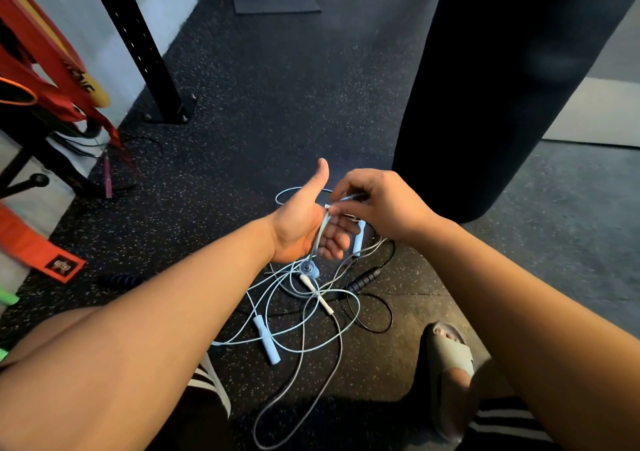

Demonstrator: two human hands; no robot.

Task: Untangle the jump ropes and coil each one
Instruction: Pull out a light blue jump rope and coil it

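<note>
A tangle of jump ropes lies on the speckled rubber floor between my knees. A light blue rope [301, 333] loops over itself, with one blue handle [266, 340] on the floor and a white handle [317, 293] beside it. A black rope [375, 315] with a ribbed black handle [363, 279] lies under it. My left hand [304, 222] is held palm up, thumb raised, with blue cord running across the palm. My right hand [377, 205] pinches that blue cord just above the left palm. Another blue handle [358, 239] hangs below my fingers.
A black punching bag [491, 80] hangs close on the right. A black rack post [138, 45] stands bolted at back left, with red and orange bands [45, 70] and a pink-handled rope [108, 177] near it. A dark ribbed handle [121, 280] lies left. My sandalled foot [450, 357] is lower right.
</note>
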